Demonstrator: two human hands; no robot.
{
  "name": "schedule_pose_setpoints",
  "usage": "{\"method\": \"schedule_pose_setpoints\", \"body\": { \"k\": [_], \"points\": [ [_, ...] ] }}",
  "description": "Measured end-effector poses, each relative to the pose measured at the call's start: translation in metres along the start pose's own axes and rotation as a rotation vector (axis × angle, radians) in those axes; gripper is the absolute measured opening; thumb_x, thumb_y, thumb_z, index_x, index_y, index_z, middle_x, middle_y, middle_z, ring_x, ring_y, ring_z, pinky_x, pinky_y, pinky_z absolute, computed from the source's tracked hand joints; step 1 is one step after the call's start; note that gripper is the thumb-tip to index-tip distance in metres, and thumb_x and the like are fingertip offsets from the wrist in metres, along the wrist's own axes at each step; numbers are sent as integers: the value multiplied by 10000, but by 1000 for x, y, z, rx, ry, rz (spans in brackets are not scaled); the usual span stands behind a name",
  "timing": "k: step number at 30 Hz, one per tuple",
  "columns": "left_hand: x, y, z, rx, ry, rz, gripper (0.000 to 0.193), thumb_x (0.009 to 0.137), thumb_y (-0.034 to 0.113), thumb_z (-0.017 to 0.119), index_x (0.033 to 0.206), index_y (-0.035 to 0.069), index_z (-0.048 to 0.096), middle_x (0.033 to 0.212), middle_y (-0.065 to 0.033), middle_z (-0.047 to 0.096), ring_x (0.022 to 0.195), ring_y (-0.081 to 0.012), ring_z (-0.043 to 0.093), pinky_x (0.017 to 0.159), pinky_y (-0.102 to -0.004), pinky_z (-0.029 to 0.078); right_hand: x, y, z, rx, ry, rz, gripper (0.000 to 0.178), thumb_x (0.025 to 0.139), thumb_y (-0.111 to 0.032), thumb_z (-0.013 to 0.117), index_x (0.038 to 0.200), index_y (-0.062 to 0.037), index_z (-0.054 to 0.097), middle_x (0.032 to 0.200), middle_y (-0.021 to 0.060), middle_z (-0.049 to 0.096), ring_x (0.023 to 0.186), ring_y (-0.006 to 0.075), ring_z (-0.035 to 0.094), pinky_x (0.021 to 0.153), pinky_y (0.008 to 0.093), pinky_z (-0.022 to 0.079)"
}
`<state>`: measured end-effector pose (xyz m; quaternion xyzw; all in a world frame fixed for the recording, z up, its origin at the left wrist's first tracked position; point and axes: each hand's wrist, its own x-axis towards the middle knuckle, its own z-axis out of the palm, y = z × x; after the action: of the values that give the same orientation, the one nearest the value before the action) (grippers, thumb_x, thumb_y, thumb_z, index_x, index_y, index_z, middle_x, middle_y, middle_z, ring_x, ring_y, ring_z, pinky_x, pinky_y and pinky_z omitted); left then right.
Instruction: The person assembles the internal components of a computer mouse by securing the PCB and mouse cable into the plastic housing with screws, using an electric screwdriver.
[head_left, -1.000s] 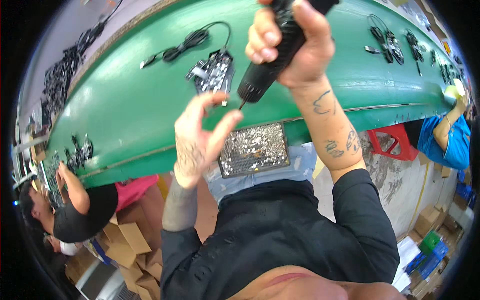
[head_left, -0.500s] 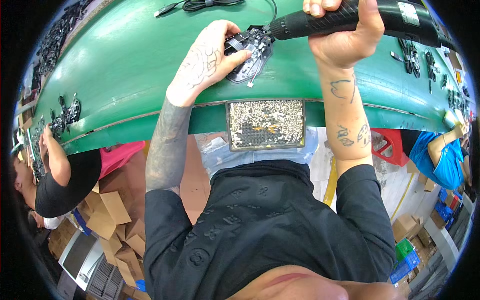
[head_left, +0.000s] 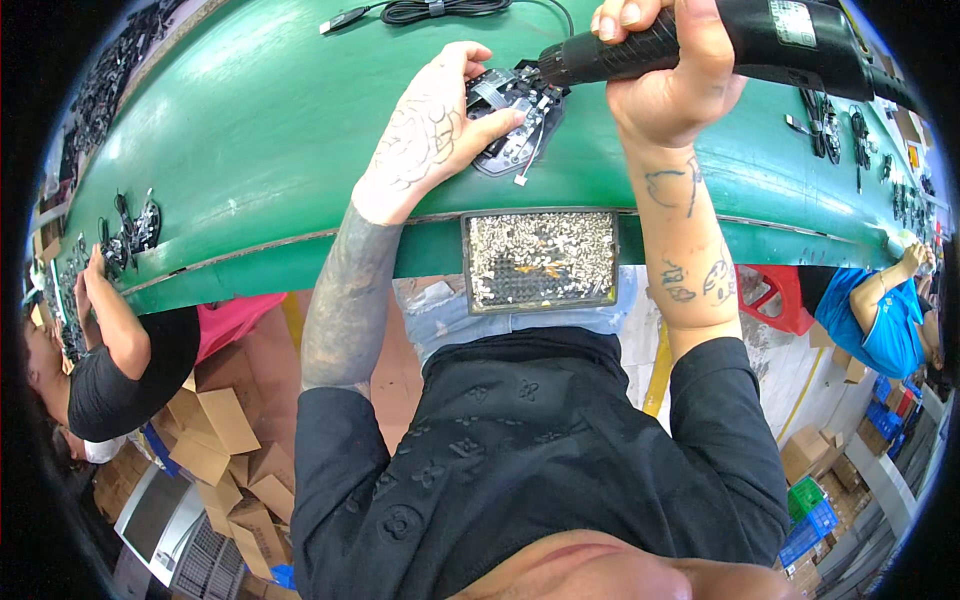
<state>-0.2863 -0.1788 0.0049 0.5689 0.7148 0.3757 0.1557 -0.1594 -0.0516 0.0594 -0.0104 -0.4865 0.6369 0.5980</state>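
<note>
My left hand (head_left: pixel 425 137) grips the edge of a small black electronic assembly (head_left: pixel 513 152), its thumb across the top and its fingers on the far side. Small circuit boards, a grey ribbon cable and a loose wire with a white plug show on this assembly, which lies on the green work surface. Wrapped in my right hand (head_left: pixel 672 88) is a black electric screwdriver (head_left: pixel 618 52), tilted nearly level. Its nose is at the assembly's far right edge; whether the bit touches a screw is too small to tell.
Nearest me, a black tray (head_left: pixel 465 265) of small screws sits at the edge of the green table (head_left: pixel 250 130). A coiled black USB cable (head_left: pixel 445 10) lies beyond the assembly. Other cabled parts (head_left: pixel 822 125) lie right. Co-workers sit at both sides.
My left hand and the assembly have shifted a little right, while my right hand with the screwdriver has come slightly left. The screw tray appears slightly lower and further right in the picture.
</note>
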Motion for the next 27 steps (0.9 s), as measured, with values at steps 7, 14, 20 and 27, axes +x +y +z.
{"method": "schedule_pose_setpoints", "body": {
  "k": [7,14,20,27],
  "points": [
    [0,1,2,-33,-14,7,614,739,308,787,1206,10,524,1093,-171,606,1052,-262,592,932,-354,461,-1,9,-3,-33,31,8,201,898,-106,575,1059,-29,481,697,68,521,584,146,499,562,279,467],
    [1,0,6,-40,25,104,524,766,302,731,1144,1,528,1014,-169,567,947,-307,575,849,-381,463,2,7,2,-35,-31,-18,209,885,-106,602,1040,-27,486,728,52,525,619,136,525,560,281,472],
    [4,-1,8,33,2,97,527,768,306,759,1164,19,562,1055,-134,599,975,-244,602,872,-338,472,8,9,3,-77,31,-5,190,872,-110,621,989,-17,505,733,51,531,599,133,530,537,269,465],
    [8,-1,7,48,-44,102,513,780,317,748,1160,26,564,1052,-133,591,986,-254,593,878,-337,467,11,4,7,-149,28,6,146,870,-94,614,955,-14,525,693,48,528,572,130,527,530,258,461]
  ]
}}
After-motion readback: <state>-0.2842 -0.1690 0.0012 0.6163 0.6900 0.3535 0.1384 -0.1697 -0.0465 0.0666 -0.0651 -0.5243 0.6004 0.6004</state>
